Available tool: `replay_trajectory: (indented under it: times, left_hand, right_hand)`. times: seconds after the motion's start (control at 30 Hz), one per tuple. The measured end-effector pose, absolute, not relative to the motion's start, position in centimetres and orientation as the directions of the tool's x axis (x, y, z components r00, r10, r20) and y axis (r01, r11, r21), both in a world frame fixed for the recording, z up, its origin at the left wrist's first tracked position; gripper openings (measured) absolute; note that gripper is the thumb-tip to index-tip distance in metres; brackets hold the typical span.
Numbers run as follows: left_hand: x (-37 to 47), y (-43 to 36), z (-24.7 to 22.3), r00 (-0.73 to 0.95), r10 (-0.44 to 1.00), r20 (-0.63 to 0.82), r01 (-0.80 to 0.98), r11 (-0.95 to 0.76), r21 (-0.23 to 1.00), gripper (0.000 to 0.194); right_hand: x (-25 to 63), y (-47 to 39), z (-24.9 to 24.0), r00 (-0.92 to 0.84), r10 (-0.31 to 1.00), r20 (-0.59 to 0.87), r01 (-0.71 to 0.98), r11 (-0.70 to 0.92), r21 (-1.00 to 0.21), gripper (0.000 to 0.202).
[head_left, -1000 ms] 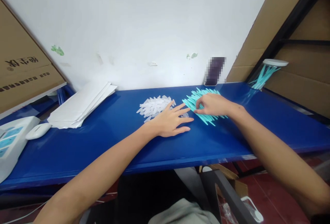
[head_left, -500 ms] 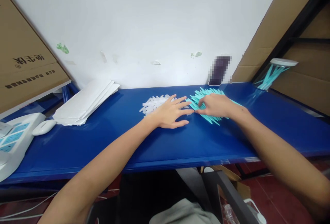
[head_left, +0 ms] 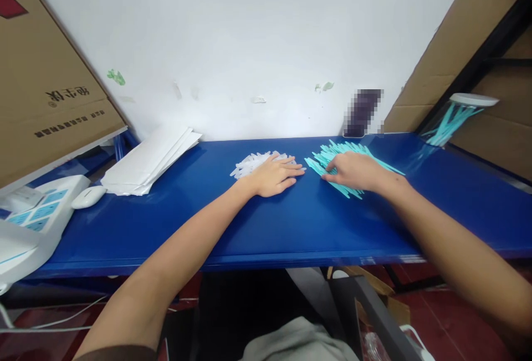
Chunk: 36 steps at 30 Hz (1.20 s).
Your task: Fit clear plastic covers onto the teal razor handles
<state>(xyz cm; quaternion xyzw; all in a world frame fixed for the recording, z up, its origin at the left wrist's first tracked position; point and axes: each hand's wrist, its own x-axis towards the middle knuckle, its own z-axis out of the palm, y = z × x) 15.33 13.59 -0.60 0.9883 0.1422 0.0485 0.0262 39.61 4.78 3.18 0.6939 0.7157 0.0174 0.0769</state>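
Observation:
My left hand (head_left: 275, 177) lies palm down on a pile of small translucent white plastic strips (head_left: 249, 164), fingers stretched out to the right and slightly apart. It covers the right part of that pile. To its right is a heap of thin teal plastic sticks (head_left: 347, 150), spread in many directions. My right hand (head_left: 353, 171) rests over the front of this heap with bent fingers, thumb and forefinger close together around some of the sticks. The other fingertips are hidden under the hand.
A stack of white paper sheets or bags (head_left: 147, 161) lies at the left on the blue table (head_left: 174, 228). Nearby are a white device (head_left: 62, 194) and a white mouse-like object (head_left: 88, 197). A phone (head_left: 362, 114) leans on the wall. A clear jar of teal sticks (head_left: 453, 122) stands at right.
My left hand has drawn back a little from the teal heap, and its fingers are closer together. My right hand stays at the teal sticks. The view has shifted slightly left.

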Motion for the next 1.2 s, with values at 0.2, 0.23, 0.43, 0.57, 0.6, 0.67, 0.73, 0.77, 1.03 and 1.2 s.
replay_trajectory:
  times: [0.2, 0.23, 0.43, 0.57, 0.6, 0.67, 0.73, 0.77, 1.03, 1.2]
  left_hand:
    - [14.6, 15.2, -0.4, 0.948, 0.305, 0.095, 0.302, -0.952, 0.05, 0.05]
    - [14.7, 15.4, -0.4, 0.949, 0.302, 0.093, 0.298, -0.953, 0.047, 0.05]
    - [14.8, 15.4, -0.3, 0.943, 0.307, 0.131, 0.3, -0.951, 0.069, 0.051]
    - [14.9, 15.4, -0.3, 0.941, 0.307, 0.145, 0.296, -0.951, 0.092, 0.054]
    - [14.9, 15.6, -0.3, 0.938, 0.311, 0.152, 0.3, -0.949, 0.093, 0.053]
    - [14.8, 15.9, -0.4, 0.927, 0.332, 0.174, 0.32, -0.943, 0.092, 0.05]
    - [14.6, 16.3, -0.6, 0.914, 0.357, 0.195, 0.346, -0.934, 0.091, 0.047]
    - [14.5, 16.5, -0.7, 0.908, 0.367, 0.204, 0.356, -0.93, 0.09, 0.046]
    - [14.5, 16.6, -0.9, 0.798, 0.375, 0.472, 0.403, -0.914, 0.044, 0.04]
    - [14.0, 15.8, 0.9, 0.611, 0.426, 0.667, 0.52, -0.851, 0.067, 0.043]
  right_hand:
    - [39.8, 4.9, 2.7, -0.089, 0.99, -0.107, 0.985, 0.104, 0.139, 0.042]
    - [39.8, 4.9, 2.6, -0.103, 0.989, -0.108, 0.985, 0.117, 0.13, 0.042]
    - [40.0, 4.8, 2.6, -0.16, 0.983, -0.089, 0.985, 0.165, 0.042, 0.039]
    - [40.1, 4.9, 2.6, -0.318, 0.946, -0.063, 0.948, 0.317, -0.018, 0.038]
    - [40.1, 4.8, 2.7, -0.341, 0.938, -0.055, 0.94, 0.34, -0.027, 0.038]
    - [40.1, 4.8, 2.8, -0.341, 0.938, -0.064, 0.939, 0.337, -0.059, 0.037]
    - [40.0, 4.5, 3.0, -0.311, 0.945, -0.1, 0.948, 0.301, -0.102, 0.036]
    - [39.9, 4.4, 3.2, -0.302, 0.946, -0.115, 0.95, 0.288, -0.118, 0.035]
    - [37.7, 2.7, 4.3, -0.523, 0.848, -0.091, 0.825, 0.475, -0.307, 0.031]
    - [34.0, 2.7, 2.5, -0.666, 0.742, 0.073, 0.652, 0.627, -0.428, 0.031]
